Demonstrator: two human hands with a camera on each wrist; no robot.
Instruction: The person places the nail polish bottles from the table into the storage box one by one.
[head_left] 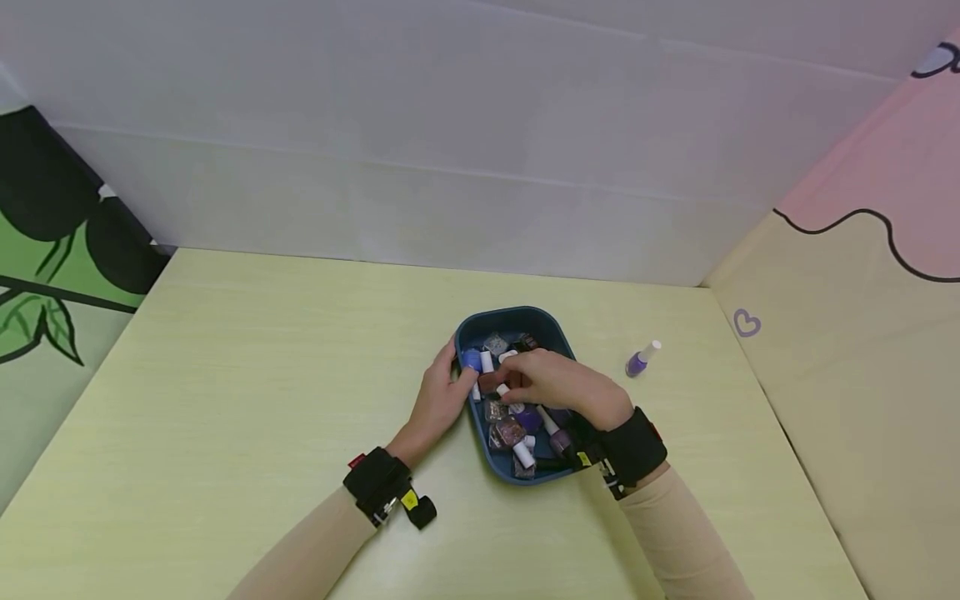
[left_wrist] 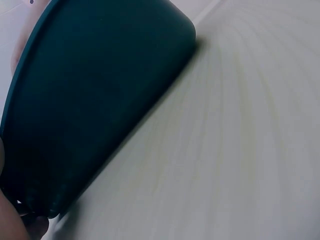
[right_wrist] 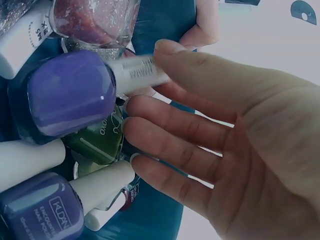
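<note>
A dark blue plastic basin [head_left: 517,320] on the table holds several nail polish bottles, jumbled together. My left hand [head_left: 438,398] grips the basin's left side, thumb over the rim; in the left wrist view the basin's outer wall [left_wrist: 100,85] hides most of that hand. Over the basin, my right hand [head_left: 562,382] pinches the white cap of a purple nail polish bottle [right_wrist: 72,95] between thumb and forefinger. Its other fingers are spread near a green bottle [right_wrist: 100,142]. Below lies another purple bottle [right_wrist: 45,210] with a white cap, and a reddish glitter bottle [right_wrist: 95,20] is above.
A single purple nail polish bottle [head_left: 637,363] with a white cap lies on the table to the right of the basin. The pale yellow table [head_left: 225,400] meets a whitish wall [head_left: 420,217] at the back and patterned panels [head_left: 847,350] at the sides.
</note>
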